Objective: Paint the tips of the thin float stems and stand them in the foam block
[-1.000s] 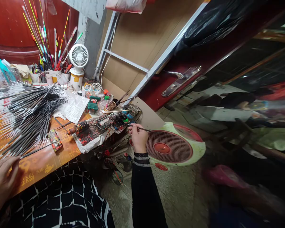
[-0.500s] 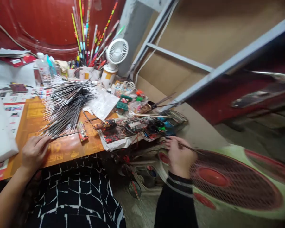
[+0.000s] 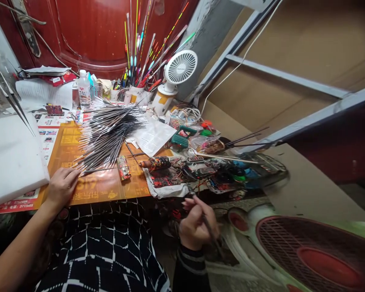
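My left hand (image 3: 61, 185) rests on the orange table (image 3: 103, 188), fingers curled over the near ends of a big fan of thin grey sticks (image 3: 106, 132). My right hand (image 3: 196, 223) hovers below the table's front edge, pinching a thin dark brush (image 3: 205, 221) whose tip points up toward a paint-stained cloth (image 3: 164, 184). On that cloth lies a paint-spattered tool (image 3: 155, 163) among small paint pots (image 3: 237, 172).
A small white desk fan (image 3: 178, 71) and cups of coloured floats (image 3: 140, 87) stand at the back. A white foam block (image 3: 13, 158) lies at the left, a water bottle (image 3: 84, 89) behind it. A large floor fan (image 3: 310, 255) sits at lower right.
The view has swung left, toward the table. My right hand drew the brush back from the paint pots and closer to my body. My left hand stayed on the stick ends.
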`<state>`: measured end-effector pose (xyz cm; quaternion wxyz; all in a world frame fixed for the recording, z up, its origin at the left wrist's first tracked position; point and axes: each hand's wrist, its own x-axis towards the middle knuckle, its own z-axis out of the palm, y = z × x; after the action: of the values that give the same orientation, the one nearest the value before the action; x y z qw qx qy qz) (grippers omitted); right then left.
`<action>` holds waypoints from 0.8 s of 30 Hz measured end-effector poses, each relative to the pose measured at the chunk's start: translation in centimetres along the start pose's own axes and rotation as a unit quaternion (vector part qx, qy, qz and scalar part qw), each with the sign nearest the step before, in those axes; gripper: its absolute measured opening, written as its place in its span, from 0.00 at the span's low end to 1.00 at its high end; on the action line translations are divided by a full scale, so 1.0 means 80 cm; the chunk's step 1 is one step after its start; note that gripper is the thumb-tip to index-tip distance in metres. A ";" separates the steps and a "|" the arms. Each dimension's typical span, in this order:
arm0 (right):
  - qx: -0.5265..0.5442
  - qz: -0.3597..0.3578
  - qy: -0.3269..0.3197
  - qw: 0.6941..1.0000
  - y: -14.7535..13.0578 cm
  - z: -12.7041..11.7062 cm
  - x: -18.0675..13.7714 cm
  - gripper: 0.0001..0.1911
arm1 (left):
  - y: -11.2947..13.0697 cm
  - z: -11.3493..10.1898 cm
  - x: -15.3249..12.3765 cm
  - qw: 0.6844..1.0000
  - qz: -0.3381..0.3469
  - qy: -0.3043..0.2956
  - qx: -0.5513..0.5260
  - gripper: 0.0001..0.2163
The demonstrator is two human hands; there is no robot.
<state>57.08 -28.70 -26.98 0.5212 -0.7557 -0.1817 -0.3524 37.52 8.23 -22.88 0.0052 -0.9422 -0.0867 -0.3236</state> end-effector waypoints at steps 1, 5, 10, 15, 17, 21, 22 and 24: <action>0.011 -0.011 -0.014 1.000 -0.007 0.007 -0.007 0.15 | 0.000 0.001 0.000 1.000 -0.001 -0.001 -0.003 0.10; 0.049 -0.050 -0.060 0.996 -0.029 0.029 -0.029 0.11 | -0.001 0.006 0.001 1.000 -0.004 0.003 -0.023 0.10; 0.072 -0.087 -0.094 0.989 -0.043 0.044 -0.045 0.13 | -0.001 0.010 0.001 0.999 -0.007 0.000 -0.042 0.11; 0.109 -0.090 -0.103 0.985 -0.048 0.057 -0.056 0.14 | 0.000 0.012 0.001 0.999 -0.001 0.010 -0.044 0.11; 0.127 -0.100 -0.113 0.980 -0.052 0.063 -0.061 0.15 | 0.002 0.014 0.000 0.999 0.002 0.018 -0.041 0.11; 0.163 -0.128 -0.147 0.967 -0.066 0.079 -0.074 0.19 | 0.006 0.020 0.001 0.999 0.004 0.028 -0.041 0.11; 0.173 -0.139 -0.164 0.961 -0.071 0.084 -0.079 0.20 | 0.008 0.021 0.001 0.999 0.002 0.027 -0.043 0.11; 0.198 -0.163 -0.202 0.945 -0.084 0.094 -0.088 0.23 | 0.010 0.022 0.001 0.999 -0.001 0.019 -0.049 0.10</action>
<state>50.57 -18.52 -29.20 0.5482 -0.6529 -0.4698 -0.2290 38.75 7.56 -24.18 -0.0400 -0.9349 -0.0713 -0.3452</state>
